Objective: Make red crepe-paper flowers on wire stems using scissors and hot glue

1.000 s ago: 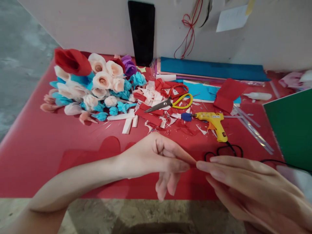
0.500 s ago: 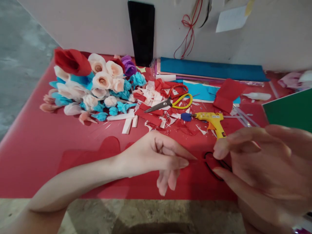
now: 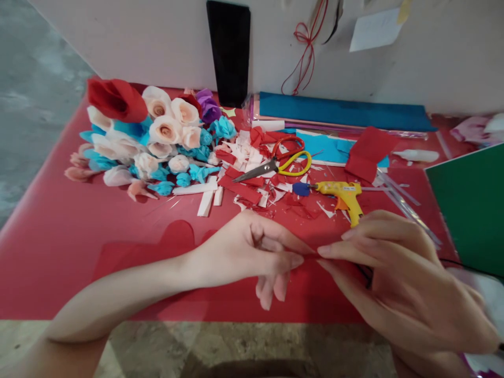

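The right hand (image 3: pixel 413 286) has its fingertips nearly together, grip unclear; the left hand (image 3: pixel 236 249) pinches narrowly. Paper flowers (image 3: pixel 164 129) crowd the tabletop's (image 3: pixel 47 252) far left corner; a glue gun (image 3: pixel 342 191) lies toward the right edge. A faint, thin red strip (image 3: pixel 311 255) sits in that pinch, toward the near edge.

L hand (image 3: pixel 236 249): bare, slim fingers (image 3: pixel 283 234), plain nails (image 3: pixel 296 261) | L forearm (image 3: pixel 134 291): bare, slender | R hand (image 3: pixel 409 283): bare, fingers & nails ditto

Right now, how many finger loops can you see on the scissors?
2: a red loop and a yellow loop at the right end of the scissors, the yellow one lower in the picture. None seems hidden.
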Available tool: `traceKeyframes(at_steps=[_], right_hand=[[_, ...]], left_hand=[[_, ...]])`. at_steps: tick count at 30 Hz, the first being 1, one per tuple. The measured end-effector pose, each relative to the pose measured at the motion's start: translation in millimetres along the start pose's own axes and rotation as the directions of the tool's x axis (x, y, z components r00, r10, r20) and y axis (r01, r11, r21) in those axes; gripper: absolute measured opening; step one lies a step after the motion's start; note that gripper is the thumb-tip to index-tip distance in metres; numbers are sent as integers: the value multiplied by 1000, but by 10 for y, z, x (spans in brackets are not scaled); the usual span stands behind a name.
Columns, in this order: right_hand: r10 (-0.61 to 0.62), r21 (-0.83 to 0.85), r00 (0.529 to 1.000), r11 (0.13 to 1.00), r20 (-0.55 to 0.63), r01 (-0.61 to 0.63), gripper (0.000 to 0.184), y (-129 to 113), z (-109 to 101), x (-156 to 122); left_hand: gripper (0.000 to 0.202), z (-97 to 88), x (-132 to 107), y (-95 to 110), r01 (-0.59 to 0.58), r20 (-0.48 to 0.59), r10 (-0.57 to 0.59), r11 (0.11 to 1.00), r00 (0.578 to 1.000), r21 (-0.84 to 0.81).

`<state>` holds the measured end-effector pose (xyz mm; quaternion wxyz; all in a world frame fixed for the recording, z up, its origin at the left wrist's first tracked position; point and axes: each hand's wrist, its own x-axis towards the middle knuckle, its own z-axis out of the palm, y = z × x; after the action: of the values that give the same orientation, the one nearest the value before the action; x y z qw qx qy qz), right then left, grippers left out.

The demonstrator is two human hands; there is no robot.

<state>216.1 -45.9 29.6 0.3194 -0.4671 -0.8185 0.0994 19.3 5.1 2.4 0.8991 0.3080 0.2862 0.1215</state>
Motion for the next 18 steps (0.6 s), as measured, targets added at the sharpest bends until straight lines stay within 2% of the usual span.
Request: traceKeyframes(at_steps=[4, 8, 14, 18], right_hand=[[-80, -125, 996, 989, 25, 82, 31, -24, 16, -91], [-136, -134, 991, 982, -8, 134, 42, -45, 62, -147], [52, 36, 994, 998, -99, -48, 23, -13, 6, -27], [183, 44, 949, 983, -256, -178, 28, 14, -8, -25]], left_hand=[[17, 4, 20, 16, 15, -35, -14, 999, 999, 38], [21, -20, 49, 20, 1, -37, 1, 999, 999, 50], [14, -10, 36, 14, -58, -82, 66, 993, 994, 105], [13, 31, -8, -16, -109, -162, 144, 972, 976, 207]])
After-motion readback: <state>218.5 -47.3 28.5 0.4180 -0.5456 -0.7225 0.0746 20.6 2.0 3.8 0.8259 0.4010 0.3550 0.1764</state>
